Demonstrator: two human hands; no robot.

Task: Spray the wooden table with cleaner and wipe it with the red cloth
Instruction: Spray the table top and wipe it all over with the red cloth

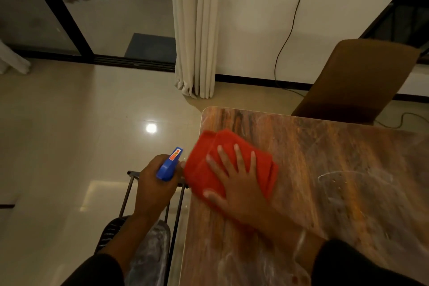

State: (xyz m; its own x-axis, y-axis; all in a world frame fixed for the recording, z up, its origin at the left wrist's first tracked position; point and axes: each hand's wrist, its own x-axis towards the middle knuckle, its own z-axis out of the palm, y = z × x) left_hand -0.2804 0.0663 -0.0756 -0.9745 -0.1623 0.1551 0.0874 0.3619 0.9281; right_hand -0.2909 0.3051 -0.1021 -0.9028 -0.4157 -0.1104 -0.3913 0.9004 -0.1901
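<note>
Wooden table [325, 146] by chair [357, 76] – flat right hand [239, 183] on red cloth [209, 162], left hand [153, 183] round spray bottle [168, 165]

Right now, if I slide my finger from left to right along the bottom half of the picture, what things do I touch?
Left hand gripping the blue spray bottle → red cloth → right hand pressing flat on it → bare wooden table.

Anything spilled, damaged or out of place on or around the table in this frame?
Nothing spilled or damaged. The wooden table shows whitish smears and a ring-shaped mark, apparently not yet wiped. The right hand presses the red cloth flat near the table's left edge; the left hand holds the blue sprayer off-table.
</note>
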